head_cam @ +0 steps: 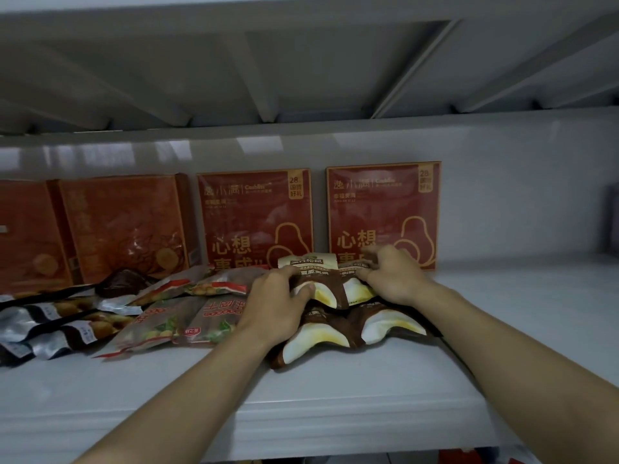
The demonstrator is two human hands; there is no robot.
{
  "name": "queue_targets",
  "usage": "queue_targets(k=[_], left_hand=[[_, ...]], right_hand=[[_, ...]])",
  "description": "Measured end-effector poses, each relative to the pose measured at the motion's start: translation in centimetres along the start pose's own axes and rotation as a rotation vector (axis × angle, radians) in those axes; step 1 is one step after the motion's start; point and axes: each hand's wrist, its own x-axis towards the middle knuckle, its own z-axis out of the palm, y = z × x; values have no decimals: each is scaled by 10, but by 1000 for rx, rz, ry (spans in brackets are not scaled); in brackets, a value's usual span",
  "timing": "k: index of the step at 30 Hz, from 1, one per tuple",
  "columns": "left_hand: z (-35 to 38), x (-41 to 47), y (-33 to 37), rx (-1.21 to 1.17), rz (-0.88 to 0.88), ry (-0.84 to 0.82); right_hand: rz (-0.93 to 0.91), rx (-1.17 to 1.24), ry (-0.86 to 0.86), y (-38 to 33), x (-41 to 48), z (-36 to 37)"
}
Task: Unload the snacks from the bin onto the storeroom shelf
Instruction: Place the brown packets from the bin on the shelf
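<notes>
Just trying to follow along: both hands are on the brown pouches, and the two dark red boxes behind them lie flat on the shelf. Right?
Not quite: in the head view the two dark red boxes stand upright on the shelf, not flat. The left hand and right hand are indeed on the brown pouches.

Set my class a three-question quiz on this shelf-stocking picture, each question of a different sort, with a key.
1. True or false: the left hand and right hand both touch the brown pouches.
2. The red boxes stand: A upright at the back; B flat on the pile; C on the floor.
3. Fill in: the silver packets lie to the pouches' ____.
Key: 1 true; 2 A; 3 left.
</notes>
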Motion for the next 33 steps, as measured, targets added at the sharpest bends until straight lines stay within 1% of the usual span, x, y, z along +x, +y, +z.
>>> queue_targets(k=[3, 6, 9, 11, 16, 20, 22, 26, 30, 33], left_hand=[[-2, 1, 0, 9, 19, -20], [-7, 1, 0, 70, 66, -17], [-14, -6, 6, 289, 161, 18], [-19, -17, 15, 390, 204, 30], [-22, -48, 39, 398, 271, 1], [-17, -65, 58, 371, 337, 50], [-11, -74, 67, 360, 367, 53], [3, -91, 79, 331, 450, 33], [22, -107, 96, 308, 542, 4], [38, -126, 113, 236, 633, -29]], right_hand=[[-35, -66, -22, -5, -8, -4], [-99, -248, -29, -15, -23, -11], [-142, -416, -20, -24, -42, -16], [-154, -484, -7, -26, -56, -20], [-186, -569, 78, -19, -92, -35], [-146, -603, 138, -19, -123, -50], [-106, -619, 128, -19, -137, -56], [-25, -651, 88, -11, -168, -63], [55, -708, 122, 4, -209, -74], [134, -752, 137, 17, -238, -84]])
